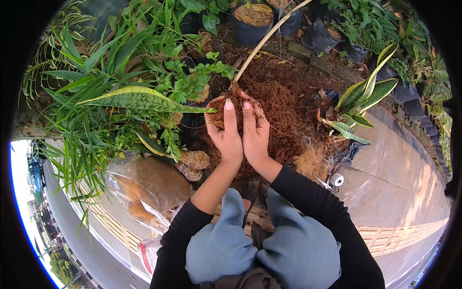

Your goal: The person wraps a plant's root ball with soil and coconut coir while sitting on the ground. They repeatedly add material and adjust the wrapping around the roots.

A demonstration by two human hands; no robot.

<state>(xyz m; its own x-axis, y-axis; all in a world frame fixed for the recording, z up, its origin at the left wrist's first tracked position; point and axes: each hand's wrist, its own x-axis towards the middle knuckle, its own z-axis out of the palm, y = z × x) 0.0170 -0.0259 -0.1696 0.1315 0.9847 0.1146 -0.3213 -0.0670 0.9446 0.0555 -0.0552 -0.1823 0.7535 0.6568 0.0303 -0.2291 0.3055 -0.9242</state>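
Note:
My left hand (225, 135) and my right hand (257, 137) are pressed side by side, thumbs together, cupped around a clump of brown coir fibre (221, 116). A variegated snake plant leaf (144, 100) points out to the left, its lower end going into the clump. Much of the clump is hidden by my palms and thumbs. Beneath and beyond my hands spreads a heap of loose reddish-brown coir (281, 94). Right of the heap lies a snake plant (361, 94) with several leaves.
A pale stick (269, 36) slants from my hands towards black planting bags (252, 25). Left are leafy plants (108, 61), string-wrapped balls (193, 163) and a clear plastic bag (158, 180). Right are lighter fibre (311, 162), scissors (325, 183) and a string spool (337, 179) on pavement (389, 169).

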